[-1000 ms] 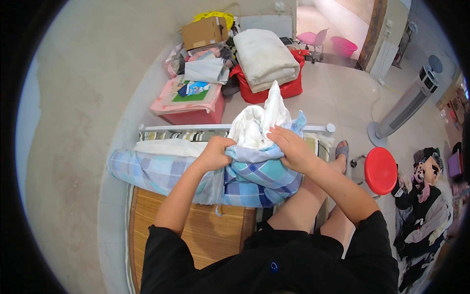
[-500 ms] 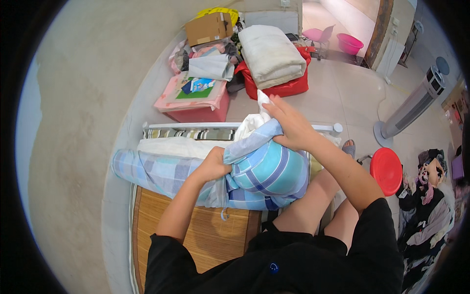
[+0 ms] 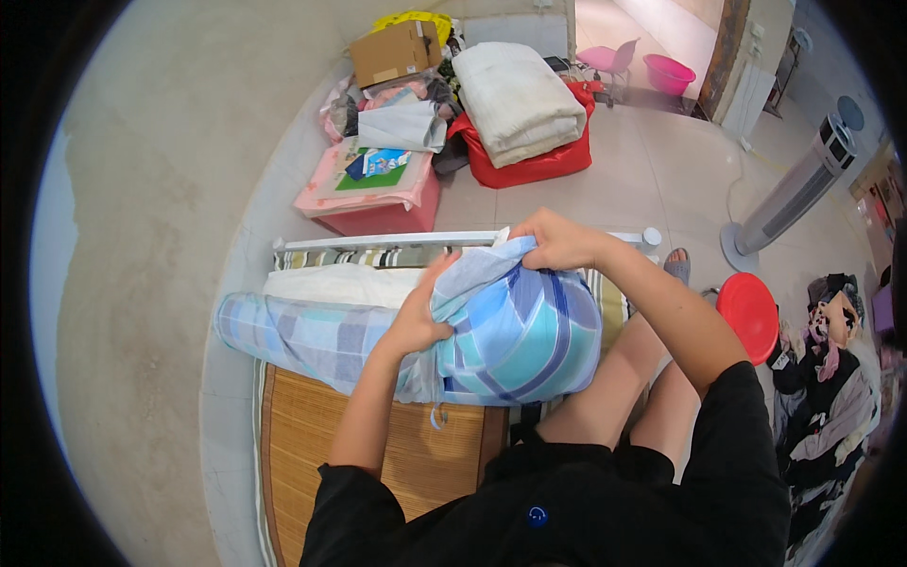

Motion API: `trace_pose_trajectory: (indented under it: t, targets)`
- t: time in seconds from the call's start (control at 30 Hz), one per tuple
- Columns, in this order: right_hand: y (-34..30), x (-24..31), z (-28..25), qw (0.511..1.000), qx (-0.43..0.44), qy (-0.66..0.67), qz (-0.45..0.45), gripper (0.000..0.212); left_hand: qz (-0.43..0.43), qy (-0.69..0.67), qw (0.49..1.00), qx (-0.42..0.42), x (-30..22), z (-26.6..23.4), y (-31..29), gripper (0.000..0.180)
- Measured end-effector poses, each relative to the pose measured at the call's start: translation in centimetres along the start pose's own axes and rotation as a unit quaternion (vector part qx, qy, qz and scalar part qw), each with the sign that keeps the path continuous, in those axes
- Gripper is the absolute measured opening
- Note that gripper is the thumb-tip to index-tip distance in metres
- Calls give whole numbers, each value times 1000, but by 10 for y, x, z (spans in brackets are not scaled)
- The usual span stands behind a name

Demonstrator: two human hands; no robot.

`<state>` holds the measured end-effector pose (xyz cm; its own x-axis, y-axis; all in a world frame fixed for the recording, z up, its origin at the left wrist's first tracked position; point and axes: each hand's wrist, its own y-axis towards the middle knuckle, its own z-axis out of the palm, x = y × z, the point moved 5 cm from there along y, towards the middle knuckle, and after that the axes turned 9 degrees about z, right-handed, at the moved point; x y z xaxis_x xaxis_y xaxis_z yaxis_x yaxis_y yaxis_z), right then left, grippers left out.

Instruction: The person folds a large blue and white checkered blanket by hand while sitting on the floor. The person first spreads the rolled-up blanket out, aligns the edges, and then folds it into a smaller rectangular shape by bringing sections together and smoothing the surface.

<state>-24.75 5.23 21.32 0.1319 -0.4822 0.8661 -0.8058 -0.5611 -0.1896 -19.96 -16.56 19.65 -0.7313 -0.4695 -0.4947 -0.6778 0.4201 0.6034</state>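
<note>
A blue checked duvet cover lies across my lap and the bed edge, bunched into a rounded, stuffed bulge on the right. Its paler underside is folded back as a rim along the top of the bulge. My right hand pinches this rim at its upper right, where a small white tip of cloth shows. At the rim's left side my left hand grips the cover, thumb in front and fingers mostly behind the cloth. To the left, the cover stretches out in a flat roll beside white quilt padding. A thin tie hangs below the bulge.
A bamboo mat covers the bed near me; a white rail bounds its far side. Beyond stand a pink box and a red bag under a folded white quilt. Rightward are a red stool, tower fan and clothes pile.
My right hand has come down and slightly left, and the white cloth that stuck up by it is now almost covered. My left hand has shifted up along the rim, its fingers straighter.
</note>
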Motion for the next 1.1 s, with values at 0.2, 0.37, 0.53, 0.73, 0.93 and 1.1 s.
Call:
trace_pose_trajectory:
  t: [0.2,0.37,0.53,0.73,0.93,1.1]
  targets:
    - [-52,-1,8,959,-235,-52,-150,50,-250,-337,887,193,4,24,-36,46]
    - [-75,22,5,846,-340,-294,-288,39,-270,-378,846,264,-42,24,-60,31]
    - [-38,-6,73,898,-43,-434,-57,32,-281,-413,824,268,-88,21,-87,39]
    - [-42,-22,78,947,85,-289,110,35,-271,-399,828,287,-86,34,-112,38]
    - [-71,-12,60,958,59,-224,167,31,-243,-471,815,234,-96,64,-83,37]
    - [-146,86,89,971,62,-229,9,34,-13,-418,874,247,-111,88,-52,33]
